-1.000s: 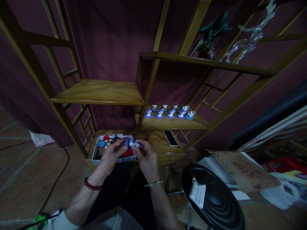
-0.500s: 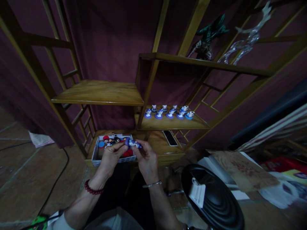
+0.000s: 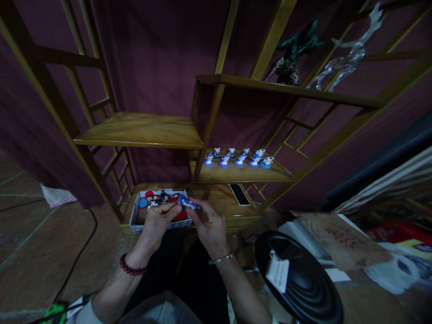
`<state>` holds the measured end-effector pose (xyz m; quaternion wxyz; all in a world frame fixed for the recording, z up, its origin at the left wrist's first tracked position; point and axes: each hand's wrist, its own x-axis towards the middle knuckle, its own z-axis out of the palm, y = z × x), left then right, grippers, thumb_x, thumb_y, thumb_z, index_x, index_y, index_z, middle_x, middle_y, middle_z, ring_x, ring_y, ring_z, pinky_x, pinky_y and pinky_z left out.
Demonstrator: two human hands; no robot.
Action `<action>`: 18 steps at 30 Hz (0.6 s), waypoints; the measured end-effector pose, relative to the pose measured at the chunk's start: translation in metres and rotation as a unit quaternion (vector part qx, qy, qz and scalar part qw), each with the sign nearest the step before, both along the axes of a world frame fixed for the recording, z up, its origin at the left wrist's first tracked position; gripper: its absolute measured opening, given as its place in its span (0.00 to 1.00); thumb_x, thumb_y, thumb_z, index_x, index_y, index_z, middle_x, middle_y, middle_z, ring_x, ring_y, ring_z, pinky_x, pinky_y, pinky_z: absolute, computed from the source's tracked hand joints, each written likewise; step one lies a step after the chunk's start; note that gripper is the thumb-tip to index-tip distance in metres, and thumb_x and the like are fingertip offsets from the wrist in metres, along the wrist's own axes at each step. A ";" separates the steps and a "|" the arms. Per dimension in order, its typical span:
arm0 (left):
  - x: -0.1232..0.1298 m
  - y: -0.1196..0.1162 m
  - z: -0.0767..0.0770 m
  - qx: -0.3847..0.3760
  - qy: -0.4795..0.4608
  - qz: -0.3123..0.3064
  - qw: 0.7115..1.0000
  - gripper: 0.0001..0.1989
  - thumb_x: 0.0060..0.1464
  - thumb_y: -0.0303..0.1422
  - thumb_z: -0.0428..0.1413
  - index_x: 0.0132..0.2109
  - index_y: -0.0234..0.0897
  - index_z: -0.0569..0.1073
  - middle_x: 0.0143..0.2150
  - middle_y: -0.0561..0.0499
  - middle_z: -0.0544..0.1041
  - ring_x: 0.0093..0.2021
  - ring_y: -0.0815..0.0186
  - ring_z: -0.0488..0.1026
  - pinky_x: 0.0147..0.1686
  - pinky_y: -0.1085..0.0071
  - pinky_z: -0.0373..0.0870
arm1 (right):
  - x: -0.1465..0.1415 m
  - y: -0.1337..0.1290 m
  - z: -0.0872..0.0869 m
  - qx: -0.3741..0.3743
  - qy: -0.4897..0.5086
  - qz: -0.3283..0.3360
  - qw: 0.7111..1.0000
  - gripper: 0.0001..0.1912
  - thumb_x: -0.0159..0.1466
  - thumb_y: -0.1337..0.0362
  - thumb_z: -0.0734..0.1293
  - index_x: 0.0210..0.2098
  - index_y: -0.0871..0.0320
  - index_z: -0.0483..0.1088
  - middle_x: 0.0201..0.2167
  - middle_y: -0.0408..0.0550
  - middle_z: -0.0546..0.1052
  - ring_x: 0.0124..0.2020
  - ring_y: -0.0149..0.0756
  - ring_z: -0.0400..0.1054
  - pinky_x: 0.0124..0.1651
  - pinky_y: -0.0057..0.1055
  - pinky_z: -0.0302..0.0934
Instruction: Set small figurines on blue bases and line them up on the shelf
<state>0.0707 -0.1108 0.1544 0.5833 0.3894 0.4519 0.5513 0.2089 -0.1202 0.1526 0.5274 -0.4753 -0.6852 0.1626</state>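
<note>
A small purple-and-white figurine (image 3: 189, 204) lies sideways between my two hands, above the right part of a white box (image 3: 135, 222). Its purple base is pinched by my left hand (image 3: 161, 221), which wears a dark red bead bracelet. The fingers of my right hand (image 3: 209, 225), with a silver bracelet at the wrist, close on its other end. Inside the box are several figurines (image 3: 155, 198) with red, black and blue parts. Two rows of figurines (image 3: 240, 160), purple, black and blue, stand upright on the middle shelf (image 3: 236, 174).
A phone (image 3: 239, 195) lies on the lower shelf, right of the box. A green sculpture (image 3: 297, 49) and a clear deer figure (image 3: 351, 58) stand on the upper right shelf. A black round stool (image 3: 303, 274) is at the lower right. A cable crosses the floor at left.
The held figurine has turned a little and shows more purple. My right hand and wrist have shifted slightly to the right. My left hand has barely moved.
</note>
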 end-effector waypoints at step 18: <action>-0.005 0.001 -0.005 -0.007 -0.082 -0.070 0.994 0.12 0.37 0.37 0.64 0.31 0.33 0.79 0.30 0.48 0.79 0.35 0.63 0.74 0.48 0.61 0.66 | 0.021 0.018 0.015 0.132 -0.162 0.150 0.966 0.12 0.62 0.67 0.61 0.45 0.51 0.69 0.43 0.45 0.75 0.45 0.33 0.68 0.48 0.34 0.64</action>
